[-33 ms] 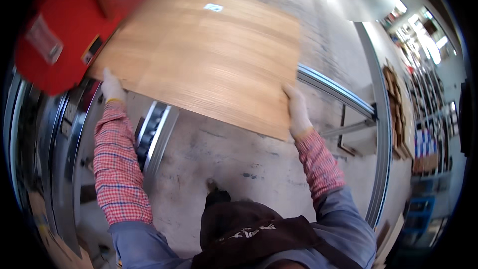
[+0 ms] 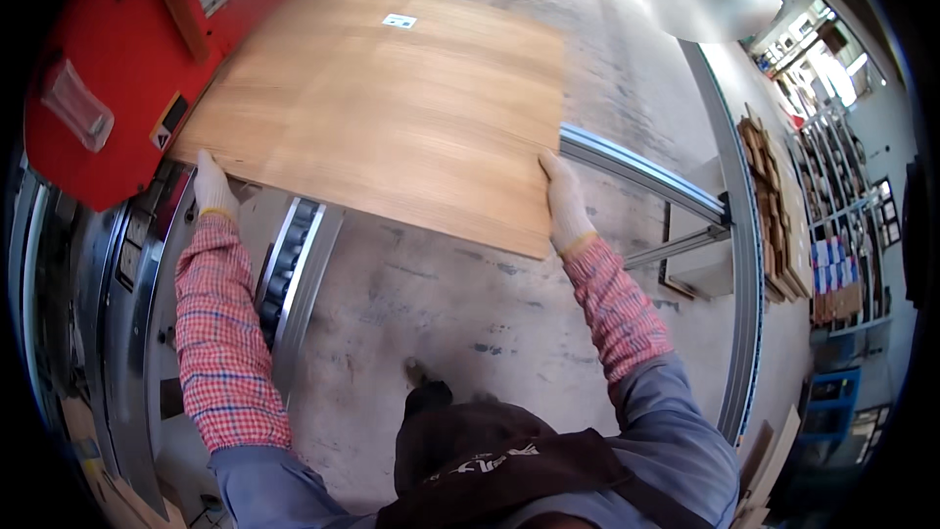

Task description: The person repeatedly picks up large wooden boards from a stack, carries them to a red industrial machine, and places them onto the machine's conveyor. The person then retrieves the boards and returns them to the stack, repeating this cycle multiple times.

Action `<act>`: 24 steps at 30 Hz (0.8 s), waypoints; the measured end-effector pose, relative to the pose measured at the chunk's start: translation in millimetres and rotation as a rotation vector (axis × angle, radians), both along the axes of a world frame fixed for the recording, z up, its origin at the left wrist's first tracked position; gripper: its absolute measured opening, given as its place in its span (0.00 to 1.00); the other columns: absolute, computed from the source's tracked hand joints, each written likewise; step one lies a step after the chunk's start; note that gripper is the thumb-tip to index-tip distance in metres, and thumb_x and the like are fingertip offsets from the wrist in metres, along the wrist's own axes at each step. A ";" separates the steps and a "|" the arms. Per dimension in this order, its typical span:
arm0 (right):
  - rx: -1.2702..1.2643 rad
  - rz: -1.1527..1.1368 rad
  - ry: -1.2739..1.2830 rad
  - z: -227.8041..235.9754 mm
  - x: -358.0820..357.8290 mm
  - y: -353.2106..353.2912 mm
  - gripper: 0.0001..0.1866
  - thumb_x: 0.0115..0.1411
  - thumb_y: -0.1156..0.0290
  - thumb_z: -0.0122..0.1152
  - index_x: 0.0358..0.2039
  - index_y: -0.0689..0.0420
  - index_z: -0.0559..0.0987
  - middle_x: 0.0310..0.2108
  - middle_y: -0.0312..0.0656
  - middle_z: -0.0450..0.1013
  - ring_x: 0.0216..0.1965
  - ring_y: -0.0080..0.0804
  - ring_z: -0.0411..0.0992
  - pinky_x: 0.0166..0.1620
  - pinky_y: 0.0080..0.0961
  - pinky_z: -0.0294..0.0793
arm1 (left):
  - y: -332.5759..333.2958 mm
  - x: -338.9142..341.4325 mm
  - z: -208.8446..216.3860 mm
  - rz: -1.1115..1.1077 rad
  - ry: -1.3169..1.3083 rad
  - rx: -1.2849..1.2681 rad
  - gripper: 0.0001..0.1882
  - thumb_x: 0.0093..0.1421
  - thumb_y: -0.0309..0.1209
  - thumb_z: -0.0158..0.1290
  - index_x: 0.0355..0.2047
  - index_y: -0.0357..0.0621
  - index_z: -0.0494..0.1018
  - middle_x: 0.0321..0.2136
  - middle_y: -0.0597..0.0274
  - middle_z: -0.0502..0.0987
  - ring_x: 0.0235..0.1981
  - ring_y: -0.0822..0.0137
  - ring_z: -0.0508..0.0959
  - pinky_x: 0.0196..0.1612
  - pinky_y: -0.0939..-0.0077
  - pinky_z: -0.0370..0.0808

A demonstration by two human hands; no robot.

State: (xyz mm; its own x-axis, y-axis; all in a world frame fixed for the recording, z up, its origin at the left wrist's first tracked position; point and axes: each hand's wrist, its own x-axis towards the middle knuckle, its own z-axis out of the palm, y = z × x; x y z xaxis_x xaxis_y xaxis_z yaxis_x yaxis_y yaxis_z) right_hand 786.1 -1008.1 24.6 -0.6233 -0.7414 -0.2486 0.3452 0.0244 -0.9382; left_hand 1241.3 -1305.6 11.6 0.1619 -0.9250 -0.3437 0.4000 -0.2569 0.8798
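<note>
A wide wood-grain panel (image 2: 392, 118) with a small white label (image 2: 399, 21) near its far edge lies across the upper middle. My left hand (image 2: 213, 188), in a white knit glove, is closed on the panel's near left corner, thumb on top. The right edge is gripped by my gloved right hand (image 2: 565, 198), close to the near right corner. Fingers of both hands are hidden beneath the board. Red checked sleeve covers show on both forearms. Beside a red machine housing (image 2: 88, 88), the panel's left edge runs close up against it.
A roller track (image 2: 294, 264) lies under the near left part of the panel. Aluminium rails (image 2: 646, 174) form a frame at the right. Farther right stand stacked boards (image 2: 775, 206) and a blue rack (image 2: 830, 411). Concrete floor (image 2: 431, 304) shows below.
The panel and both hands sit slightly farther left in the picture, and the whole view has shifted a little. Both hands keep their hold on the panel.
</note>
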 end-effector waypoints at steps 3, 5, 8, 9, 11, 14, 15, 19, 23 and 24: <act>-0.119 -0.028 -0.262 26.0 -1.6 -8.1 0.28 0.73 0.52 0.51 0.61 0.62 0.73 0.52 0.45 0.77 0.51 0.37 0.78 0.54 0.36 0.78 | 44.2 -16.5 37.0 -0.052 -0.479 0.032 0.37 0.69 0.61 0.45 0.65 0.46 0.67 0.60 0.49 0.74 0.54 0.52 0.78 0.44 0.45 0.80; -0.218 0.011 -0.290 -1.2 -11.6 -2.0 0.33 0.75 0.45 0.43 0.63 0.63 0.70 0.57 0.48 0.75 0.57 0.43 0.75 0.59 0.44 0.76 | 98.4 -0.2 42.5 -0.088 -0.731 -0.143 0.35 0.72 0.55 0.47 0.67 0.40 0.65 0.62 0.48 0.73 0.57 0.51 0.77 0.54 0.47 0.77; -0.240 -0.018 -0.425 -25.5 9.8 30.6 0.36 0.76 0.41 0.35 0.68 0.58 0.67 0.62 0.51 0.72 0.59 0.49 0.74 0.60 0.57 0.71 | 224.2 57.3 53.3 0.222 -1.086 -0.454 0.29 0.74 0.43 0.48 0.66 0.35 0.66 0.62 0.46 0.72 0.61 0.52 0.73 0.63 0.58 0.69; -0.147 -0.055 -0.515 -37.8 20.3 42.8 0.35 0.76 0.41 0.36 0.68 0.57 0.66 0.63 0.52 0.71 0.58 0.52 0.74 0.61 0.60 0.70 | 273.8 70.2 57.1 0.310 -1.139 -0.495 0.27 0.74 0.40 0.48 0.66 0.34 0.66 0.63 0.46 0.71 0.63 0.53 0.72 0.66 0.61 0.67; 0.041 -0.031 -0.660 -70.8 48.7 59.4 0.33 0.75 0.43 0.41 0.68 0.56 0.66 0.63 0.53 0.71 0.57 0.53 0.74 0.59 0.61 0.71 | 391.7 74.7 85.6 0.458 -1.242 -0.414 0.25 0.75 0.36 0.48 0.65 0.30 0.66 0.62 0.44 0.71 0.63 0.53 0.71 0.67 0.63 0.66; 0.261 0.355 -0.654 -127.0 97.8 95.8 0.29 0.73 0.49 0.51 0.64 0.57 0.68 0.59 0.53 0.74 0.52 0.51 0.77 0.52 0.55 0.80 | 545.5 108.6 57.3 0.658 -1.388 -0.173 0.26 0.76 0.38 0.47 0.65 0.30 0.67 0.63 0.42 0.71 0.63 0.51 0.71 0.67 0.61 0.67; 0.292 0.486 -0.608 -131.5 106.8 104.0 0.28 0.73 0.50 0.51 0.64 0.57 0.68 0.57 0.54 0.74 0.51 0.50 0.78 0.50 0.54 0.81 | 592.6 106.1 40.5 0.734 -1.323 -0.020 0.26 0.76 0.39 0.48 0.65 0.30 0.66 0.62 0.41 0.72 0.63 0.51 0.71 0.67 0.62 0.67; 0.397 0.925 -0.356 -125.7 144.2 145.1 0.26 0.74 0.50 0.49 0.61 0.59 0.70 0.53 0.52 0.77 0.46 0.48 0.79 0.44 0.48 0.83 | 772.9 26.6 12.2 0.630 -1.520 0.525 0.23 0.76 0.37 0.46 0.58 0.26 0.70 0.53 0.37 0.77 0.55 0.46 0.76 0.62 0.59 0.72; 0.293 1.260 -0.210 -175.0 136.9 183.9 0.32 0.75 0.45 0.48 0.56 0.67 0.75 0.49 0.52 0.79 0.44 0.42 0.80 0.49 0.38 0.81 | 907.7 -31.8 -67.8 0.291 -1.212 0.676 0.21 0.70 0.40 0.52 0.56 0.40 0.76 0.55 0.53 0.76 0.57 0.62 0.75 0.60 0.68 0.71; 0.319 1.360 -0.071 -185.8 121.3 192.3 0.34 0.74 0.44 0.48 0.60 0.66 0.73 0.52 0.51 0.77 0.50 0.41 0.78 0.50 0.39 0.81 | 917.6 -48.1 -81.5 0.838 -0.457 0.615 0.24 0.67 0.43 0.56 0.56 0.40 0.76 0.49 0.51 0.80 0.55 0.61 0.77 0.59 0.69 0.71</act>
